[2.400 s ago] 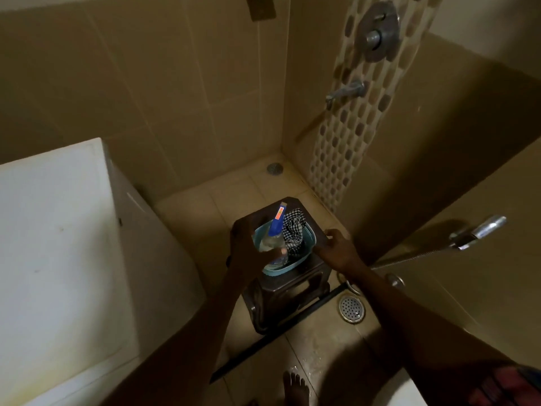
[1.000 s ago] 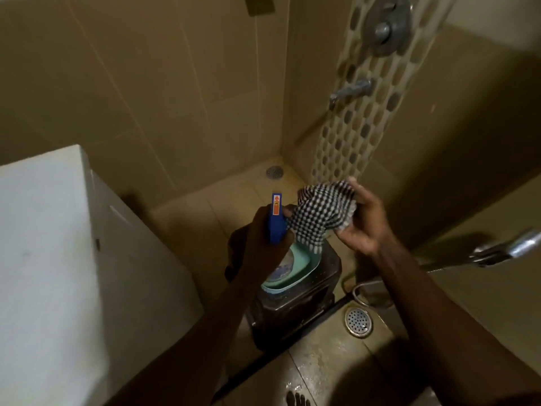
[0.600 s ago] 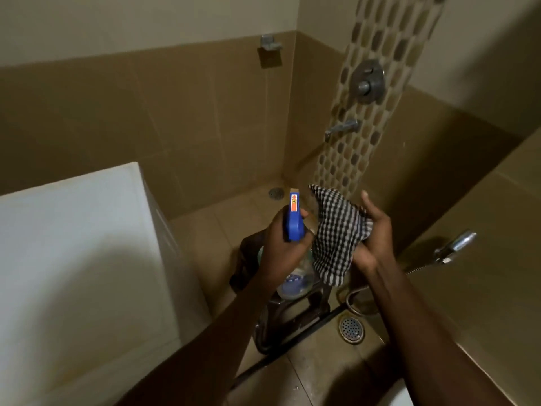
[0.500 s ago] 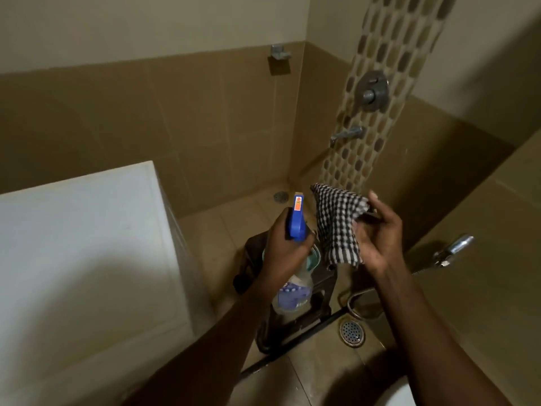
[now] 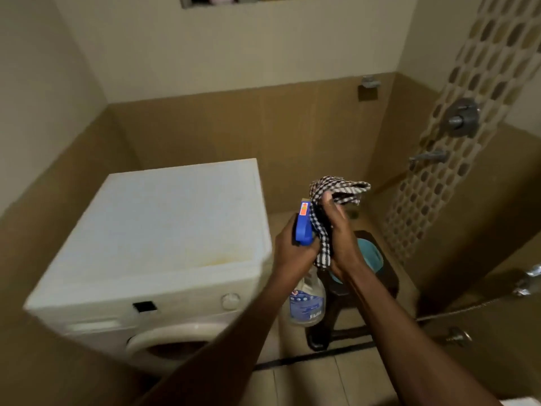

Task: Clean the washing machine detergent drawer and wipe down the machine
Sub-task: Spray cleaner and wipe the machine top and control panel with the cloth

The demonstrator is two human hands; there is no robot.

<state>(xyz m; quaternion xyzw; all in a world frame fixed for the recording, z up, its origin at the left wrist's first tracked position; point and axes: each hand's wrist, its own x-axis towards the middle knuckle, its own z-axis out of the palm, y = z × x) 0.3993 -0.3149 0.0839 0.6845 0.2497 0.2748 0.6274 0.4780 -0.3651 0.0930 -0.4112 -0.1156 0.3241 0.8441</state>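
Note:
A white front-loading washing machine [image 5: 164,230] stands at the left, with its detergent drawer front [image 5: 87,326], a dial and the round door visible. My left hand [image 5: 292,253] grips a clear spray bottle [image 5: 307,303] with a blue trigger head, held upright just right of the machine. My right hand [image 5: 342,238] holds a black-and-white checked cloth [image 5: 333,191] bunched right against the spray head. Both hands are close together above the floor.
A dark stool [image 5: 377,291] with a teal basin [image 5: 371,253] on it stands behind my hands. Shower taps [image 5: 462,117] and a spout are on the right wall. A hand sprayer with its hose [image 5: 527,281] hangs at the far right.
The bottle and cloth were lifted out of the basin. My view has turned left, bringing the machine's front into sight, and the cloth is now bunched against the spray head.

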